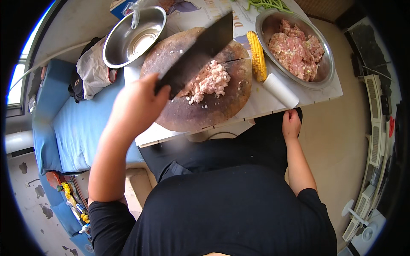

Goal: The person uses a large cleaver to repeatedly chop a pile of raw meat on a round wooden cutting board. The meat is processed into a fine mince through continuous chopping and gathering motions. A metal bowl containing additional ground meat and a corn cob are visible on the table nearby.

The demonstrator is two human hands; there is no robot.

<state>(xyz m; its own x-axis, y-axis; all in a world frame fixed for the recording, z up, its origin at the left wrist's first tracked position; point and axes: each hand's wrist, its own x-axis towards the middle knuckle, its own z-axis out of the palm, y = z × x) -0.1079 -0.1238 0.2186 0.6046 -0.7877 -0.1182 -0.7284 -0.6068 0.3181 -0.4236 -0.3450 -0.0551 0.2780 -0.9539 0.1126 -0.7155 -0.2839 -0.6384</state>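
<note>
Left hand (136, 101) fisted on cleaver (197, 53), blade axis toward 2 o'clock over minced meat (209, 80) at 3; right hand (291, 123) curled at counter (294, 91) edge, farther.

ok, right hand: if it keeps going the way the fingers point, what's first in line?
The right hand rests on the lap, fingers toward the table edge. Straight on it would likely meet that edge first, then the white roll lying on top. Depth is unclear, so it might pass under the tabletop.

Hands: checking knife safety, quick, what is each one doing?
Left hand: closed around the cleaver handle.
Right hand: holds nothing, resting at the table edge.
</note>
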